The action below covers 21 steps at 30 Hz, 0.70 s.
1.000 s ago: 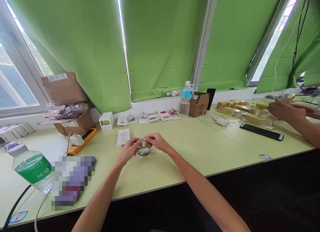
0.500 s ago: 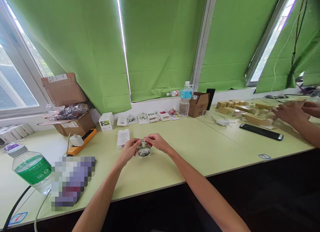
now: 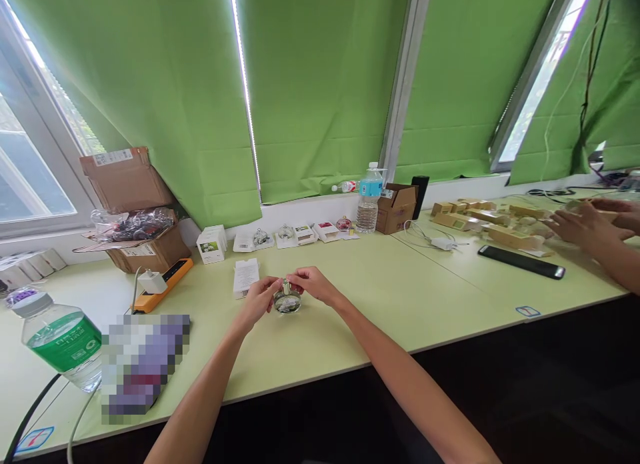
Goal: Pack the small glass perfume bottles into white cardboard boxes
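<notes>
Bench [image 3: 370,324] beneath green blinds [image 3: 320,84]: at seven o'clock, left hand [image 3: 260,296] and right hand [image 3: 316,283], grips nearly closed, still pinch the glass bottle [image 3: 287,305], visibly unshifted; handling continues.

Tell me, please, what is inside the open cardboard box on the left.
Dark, plastic-wrapped items show at the top of the box; whatever lies beneath them is covered and cannot be seen.

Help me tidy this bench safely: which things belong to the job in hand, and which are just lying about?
Probably the job's:
round glass bottle, held by left hand and right hand
white carton near the left hand
small pink bottle at the back

Probably just lying about:
green-labelled water bottle
blue-labelled water bottle
orange power strip
black slab
</notes>
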Available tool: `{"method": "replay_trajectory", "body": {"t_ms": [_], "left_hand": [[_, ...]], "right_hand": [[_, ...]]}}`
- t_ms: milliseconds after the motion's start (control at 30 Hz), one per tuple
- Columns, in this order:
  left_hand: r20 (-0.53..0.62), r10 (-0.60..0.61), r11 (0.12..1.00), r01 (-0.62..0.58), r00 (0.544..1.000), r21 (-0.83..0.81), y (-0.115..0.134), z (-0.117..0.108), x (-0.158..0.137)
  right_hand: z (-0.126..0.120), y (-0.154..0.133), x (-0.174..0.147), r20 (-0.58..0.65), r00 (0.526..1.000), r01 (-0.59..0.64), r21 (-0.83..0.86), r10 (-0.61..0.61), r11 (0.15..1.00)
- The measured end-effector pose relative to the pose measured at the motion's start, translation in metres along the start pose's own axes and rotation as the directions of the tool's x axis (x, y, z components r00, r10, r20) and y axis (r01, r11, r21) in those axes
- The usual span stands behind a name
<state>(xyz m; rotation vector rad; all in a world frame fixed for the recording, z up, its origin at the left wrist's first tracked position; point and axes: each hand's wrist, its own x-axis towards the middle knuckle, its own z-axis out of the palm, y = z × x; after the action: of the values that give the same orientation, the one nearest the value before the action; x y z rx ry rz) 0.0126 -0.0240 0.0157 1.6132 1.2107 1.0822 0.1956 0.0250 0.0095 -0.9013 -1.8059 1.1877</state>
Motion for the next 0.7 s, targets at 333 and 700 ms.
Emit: {"method": "replay_trajectory", "body": {"t_ms": [333,700], "left_hand": [[0.003,-0.022,0.999,0.022,1.0,-0.031,0.0,0.002,0.0],[-0.469,0.298,0.955,-0.266,0.832,0.134,0.032,0.013,-0.036]], "right_hand": [[0.001,0.003,0.001,0.024,1.0,-0.005,0.07,0.003,0.998],[-0.002,0.01,0.004,-0.041,0.999,-0.017,0.015,0.018,1.0]]}}
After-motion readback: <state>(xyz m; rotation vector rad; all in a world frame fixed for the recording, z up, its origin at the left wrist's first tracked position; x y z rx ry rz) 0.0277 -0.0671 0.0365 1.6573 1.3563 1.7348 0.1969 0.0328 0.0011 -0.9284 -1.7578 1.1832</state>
